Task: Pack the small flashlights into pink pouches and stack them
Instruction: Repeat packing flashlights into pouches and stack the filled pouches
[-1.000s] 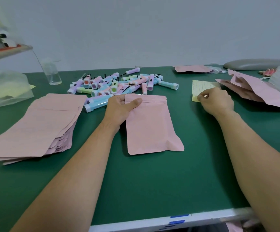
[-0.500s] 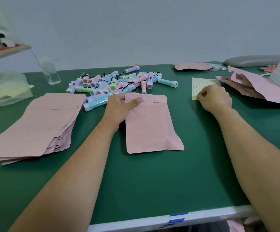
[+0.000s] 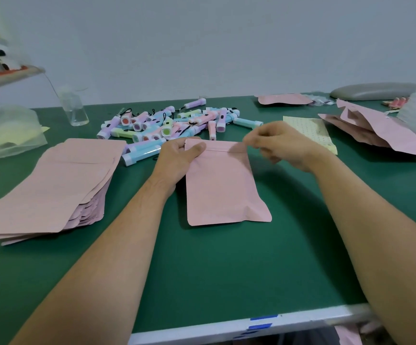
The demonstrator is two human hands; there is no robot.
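Pouch (image 3: 223, 188) flat on the table (image 3: 226, 270), both hands at its far edge.
The left hand (image 3: 177, 158) pinches the pouch's far-left corner, thumb on top. The right hand (image 3: 285, 145) is blurred at the far-right corner with its fingers curled; I cannot tell whether it has hold of anything. Flashlights (image 3: 172, 125) lie heaped just beyond, and a stack (image 3: 50, 185) of pouches sits to the left. The pouch looks light, thin and limp, probably slick. It is best taken by the stiffer strip at the mouth, at both corners, to open it without creasing.
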